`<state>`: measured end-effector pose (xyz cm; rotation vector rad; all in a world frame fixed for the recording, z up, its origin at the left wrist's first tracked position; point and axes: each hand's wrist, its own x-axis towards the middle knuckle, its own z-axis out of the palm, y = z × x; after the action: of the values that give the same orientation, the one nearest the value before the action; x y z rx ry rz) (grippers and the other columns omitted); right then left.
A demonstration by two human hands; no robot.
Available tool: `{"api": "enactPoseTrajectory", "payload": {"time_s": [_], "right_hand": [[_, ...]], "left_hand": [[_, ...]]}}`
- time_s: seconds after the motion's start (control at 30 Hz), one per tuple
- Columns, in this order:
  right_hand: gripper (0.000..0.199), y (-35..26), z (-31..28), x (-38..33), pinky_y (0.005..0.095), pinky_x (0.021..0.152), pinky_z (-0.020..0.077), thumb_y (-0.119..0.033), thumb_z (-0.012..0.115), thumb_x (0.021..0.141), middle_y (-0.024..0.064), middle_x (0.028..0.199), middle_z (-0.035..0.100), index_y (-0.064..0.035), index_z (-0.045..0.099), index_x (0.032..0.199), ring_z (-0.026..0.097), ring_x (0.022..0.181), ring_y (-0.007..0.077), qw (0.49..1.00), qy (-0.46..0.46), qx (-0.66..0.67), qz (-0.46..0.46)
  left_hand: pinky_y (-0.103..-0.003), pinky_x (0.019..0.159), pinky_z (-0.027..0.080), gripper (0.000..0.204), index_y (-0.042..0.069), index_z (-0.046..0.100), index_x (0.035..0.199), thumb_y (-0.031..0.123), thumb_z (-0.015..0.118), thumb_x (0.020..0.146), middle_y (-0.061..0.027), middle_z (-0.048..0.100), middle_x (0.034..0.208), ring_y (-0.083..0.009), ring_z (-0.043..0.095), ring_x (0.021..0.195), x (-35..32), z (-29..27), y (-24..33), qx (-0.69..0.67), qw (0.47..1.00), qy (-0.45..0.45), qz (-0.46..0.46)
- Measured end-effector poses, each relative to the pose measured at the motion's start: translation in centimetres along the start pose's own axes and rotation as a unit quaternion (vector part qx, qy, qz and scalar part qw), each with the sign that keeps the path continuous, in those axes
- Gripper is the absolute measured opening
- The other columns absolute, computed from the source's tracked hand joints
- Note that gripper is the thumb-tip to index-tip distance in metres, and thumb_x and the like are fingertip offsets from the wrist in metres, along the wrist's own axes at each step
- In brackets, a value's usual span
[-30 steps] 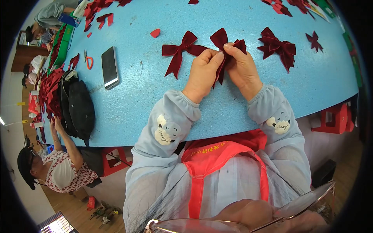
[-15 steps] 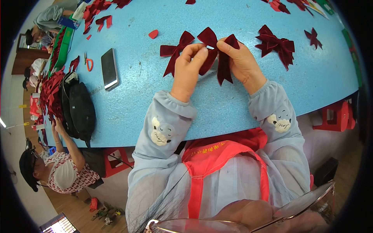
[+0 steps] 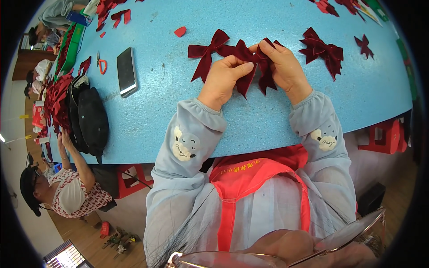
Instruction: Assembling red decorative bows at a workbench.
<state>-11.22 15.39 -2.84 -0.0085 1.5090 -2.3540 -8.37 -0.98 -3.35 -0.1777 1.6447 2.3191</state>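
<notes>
Between my two hands is a dark red velvet bow (image 3: 245, 82), raised a little over the blue table. My left hand (image 3: 225, 77) pinches its left loop between thumb and fingers. At the bow's middle and right loop, my right hand (image 3: 286, 67) grips with thumb and forefinger. Just left of it lies another velvet bow (image 3: 206, 54), partly behind my left hand. A fuller, layered bow (image 3: 322, 52) rests to the right of my right hand, and beyond that sits a small bow (image 3: 364, 46).
On the left are a phone (image 3: 127, 71), orange-handled scissors (image 3: 102, 65), a black bag (image 3: 93, 123) and a heap of red ribbon pieces (image 3: 58, 100). A green tray (image 3: 71, 52) stands behind. A co-worker (image 3: 73, 187) sits at the left edge. A red stool (image 3: 385, 136) is at the right.
The held bow has turned, its loops and tails now hanging differently, and my right fingers have shifted onto its middle. The view has shifted slightly.
</notes>
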Motion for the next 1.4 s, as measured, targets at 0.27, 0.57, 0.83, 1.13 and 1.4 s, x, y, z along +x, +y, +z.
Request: {"api": "enactPoseTrajectory", "payload": {"time_s": [0.27,0.57,0.83,1.13,1.4], "right_hand": [[0.03,-0.5,0.1,0.0,0.026,0.081,0.0458,-0.024,0.056,0.09,0.0057,0.099,0.061,0.0016,0.059,0.104,0.056,0.093,0.0133,0.999,-0.016,0.028,0.006],[0.028,-0.5,0.4,-0.7,0.0265,0.082,0.0453,-0.02,0.054,0.09,0.0057,0.102,0.061,0.0011,0.057,0.108,0.057,0.092,0.0138,0.998,-0.047,-0.03,-0.019],[0.026,-0.5,0.3,-0.4,0.0267,0.08,0.0453,-0.021,0.054,0.089,0.0056,0.097,0.062,0.0004,0.06,0.102,0.057,0.089,0.0133,1.0,-0.009,-0.003,-0.018],[0.028,0.1,-0.6,0.2,0.0275,0.078,0.0465,-0.024,0.053,0.09,0.0068,0.094,0.063,0.0006,0.062,0.098,0.059,0.086,0.0146,0.99,0.044,0.128,-0.048],[0.031,-0.9,-0.1,-0.4,0.0261,0.077,0.0472,-0.022,0.052,0.091,0.0048,0.095,0.061,0.0013,0.057,0.11,0.058,0.085,0.0129,0.994,-0.05,0.098,0.021]], "left_hand": [[-0.024,0.057,0.044,0.014,0.004,0.06,0.089,0.016,0.064,0.083,0.0,0.057,0.073,-0.0092,0.053,0.067,-0.4,0.3,1.0,-0.129,0.988,-0.036,-0.081],[-0.02,0.041,0.031,0.014,0.004,0.061,0.085,0.017,0.065,0.082,0.002,0.054,0.066,-0.0039,0.043,0.05,-0.8,0.4,1.3,-0.015,0.999,0.025,0.028],[-0.019,0.04,0.028,0.014,0.003,0.061,0.088,0.015,0.064,0.083,0.0026,0.053,0.065,-0.0037,0.04,0.046,-1.1,0.6,1.7,0.051,0.998,0.028,0.022],[-0.023,0.068,0.044,0.019,0.001,0.061,0.094,0.013,0.065,0.081,-0.0025,0.06,0.086,-0.0077,0.054,0.077,-0.7,0.5,0.5,0.023,0.998,-0.051,0.007],[-0.026,0.07,0.047,0.022,-0.002,0.059,0.098,0.015,0.062,0.085,-0.006,0.062,0.09,-0.0112,0.058,0.08,-0.2,-0.4,0.9,-0.042,0.998,-0.035,0.01]]}}
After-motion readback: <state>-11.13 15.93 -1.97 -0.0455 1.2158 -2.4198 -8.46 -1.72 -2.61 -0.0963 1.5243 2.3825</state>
